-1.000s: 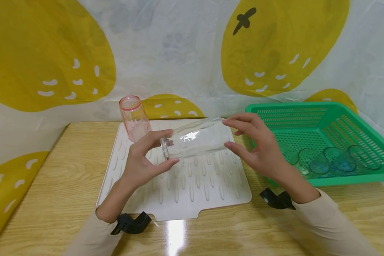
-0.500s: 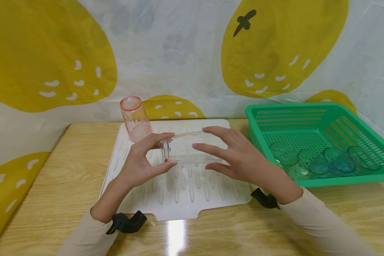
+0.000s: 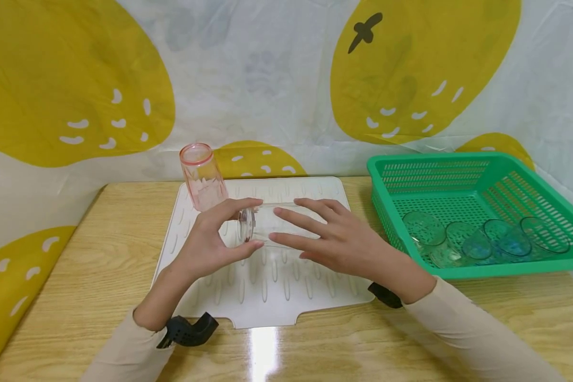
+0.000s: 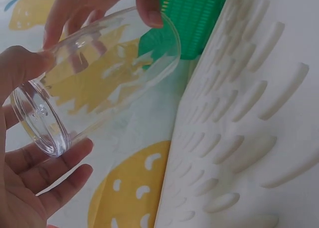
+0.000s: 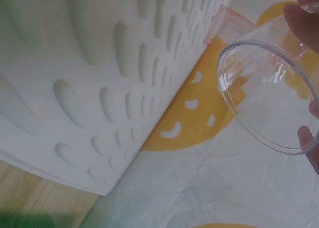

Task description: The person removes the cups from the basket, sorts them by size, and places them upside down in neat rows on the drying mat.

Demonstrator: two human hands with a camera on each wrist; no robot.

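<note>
Here, the left hand [image 3: 206,241] holds a glass [image 4: 107,88] (sideways).

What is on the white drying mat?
A translucent pink tumbler stands near the far left corner of the mat. In the head view, the left hand and right hand hide what lies beneath.

Beyond the left hand [image 3: 210,239] and right hand [image 3: 334,236] rises a white backdrop [image 3: 258,106] with large yellow fruit shapes [image 3: 425,58]; beneath them spreads a wood-grained surface [image 3: 86,239], a bright light reflection [image 3: 263,353] lying nearer than both.
</note>
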